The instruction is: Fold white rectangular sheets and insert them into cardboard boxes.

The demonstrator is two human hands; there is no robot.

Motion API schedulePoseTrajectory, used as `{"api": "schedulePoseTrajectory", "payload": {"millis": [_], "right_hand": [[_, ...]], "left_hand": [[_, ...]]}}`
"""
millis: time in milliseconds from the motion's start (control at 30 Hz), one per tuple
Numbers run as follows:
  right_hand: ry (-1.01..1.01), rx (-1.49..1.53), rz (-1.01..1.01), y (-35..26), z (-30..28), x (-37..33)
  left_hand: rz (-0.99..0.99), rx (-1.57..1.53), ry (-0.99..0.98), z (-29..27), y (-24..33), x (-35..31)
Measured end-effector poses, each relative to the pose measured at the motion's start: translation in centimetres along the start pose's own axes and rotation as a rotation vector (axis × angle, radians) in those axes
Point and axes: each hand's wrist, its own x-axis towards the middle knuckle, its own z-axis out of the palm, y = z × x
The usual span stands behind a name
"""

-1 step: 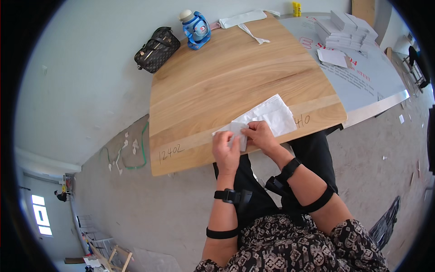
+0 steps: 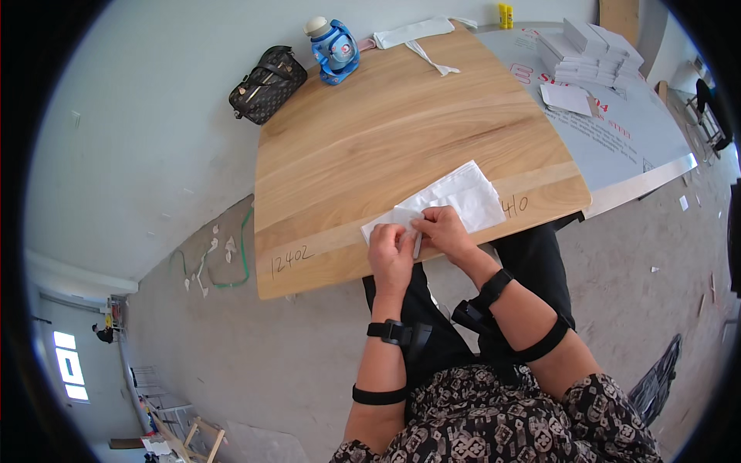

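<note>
A thin pile of white sheets [image 2: 459, 189] lies near the front edge of the wooden table [image 2: 370, 139]; whether they are paper or thin bags I cannot tell. Over the pile's near left part, my right hand [image 2: 448, 233] pinches a small folded white piece between thumb and fingers. Close beside it, on the left, my left hand [image 2: 391, 256] has its fingers curled together at the same white piece, and its fingertips partly hide what they grip. A narrow edge of the piece hangs down between the two hands.
At the back left stand a dark patterned handbag [image 2: 268, 85] and a blue bottle [image 2: 336, 51] with a strap. White cloth-like strips [image 2: 414, 32] lie along the far edge. On the silver side table [image 2: 610, 147], stacks of white boxes or pads [image 2: 588, 54] stand near two yellow tubes [image 2: 505, 15].
My left hand has shifted slightly right, nearer my right hand, and its fingers have closed in over the white piece. The right hand stays in place.
</note>
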Motion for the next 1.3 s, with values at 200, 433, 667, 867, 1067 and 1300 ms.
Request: {"api": "schedulePoseTrajectory", "payload": {"millis": [200, 433, 667, 867, 1067, 1300], "right_hand": [[-0.033, 0.042, 0.004, -0.6, 0.4, -0.6], [-0.053, 0.037, 0.021, -0.1, -0.1, -0.2], [-0.018, 0.053, -0.029, 0.3, 0.5, -0.1], [0.003, 0.035, -0.017, -0.9, 1.2, -0.9], [0.055, -0.117, -0.069, -0.6, 1.0, -0.6], [0.078, -0.079, -0.112, 0.7, 1.2, 0.1]], "left_hand": [[0.061, 0.114, -0.086, 0.6, -0.9, 0.6], [-0.054, -0.021, -0.129, 0.6, -0.3, 0.6], [-0.046, 0.056, -0.128, 0.7, -1.2, 0.9], [-0.092, -0.013, -0.090, 0.5, -2.0, 0.5], [-0.031, -0.023, -0.074, 0.6, -1.6, 0.6], [-0.052, 0.010, -0.086, 0.7, -1.9, 0.6]]}}
